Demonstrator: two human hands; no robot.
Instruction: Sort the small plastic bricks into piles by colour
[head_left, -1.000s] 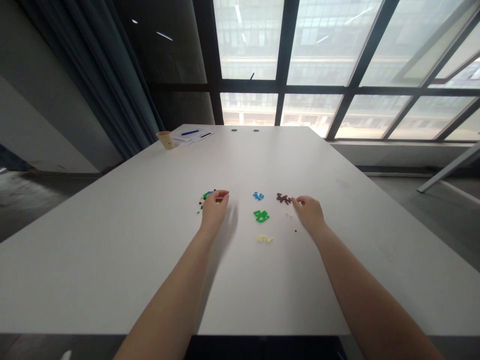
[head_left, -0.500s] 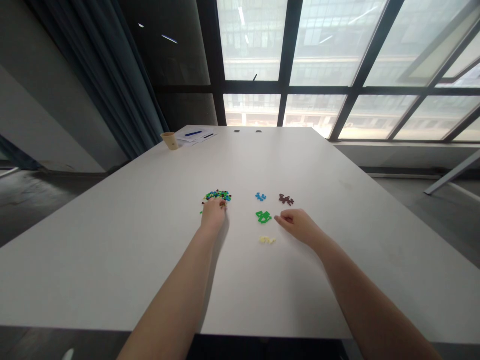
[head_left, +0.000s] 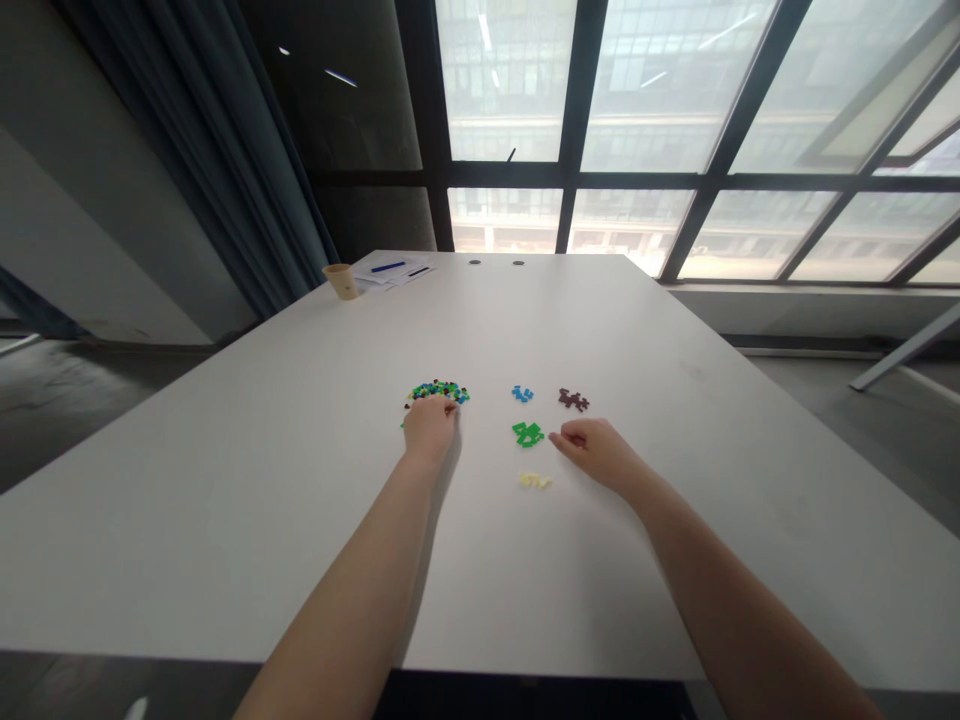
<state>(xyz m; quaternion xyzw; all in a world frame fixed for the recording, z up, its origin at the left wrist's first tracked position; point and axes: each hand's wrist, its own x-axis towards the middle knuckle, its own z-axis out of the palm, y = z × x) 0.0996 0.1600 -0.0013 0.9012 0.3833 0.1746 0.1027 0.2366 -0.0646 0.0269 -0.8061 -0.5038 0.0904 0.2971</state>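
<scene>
Centre frame, a left hand [head_left: 430, 426], grip hidden, could scatter the tiny, multicoloured, plastic-looking pieces [head_left: 439, 388] with a careless nudge, while the curled right hand's [head_left: 594, 446] hold is unclear.

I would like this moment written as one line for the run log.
left hand: at mixed pile, near edge, hold unclear | right hand: beside green pieces | other groups: blue pieces, brown pieces, yellow pieces

Left grip [head_left: 430, 425] hides near part of mixed pile [head_left: 441, 389]; yellow pieces [head_left: 535, 481] blurred; forearms [head_left: 356, 580] cut off by bottom edge.
</scene>
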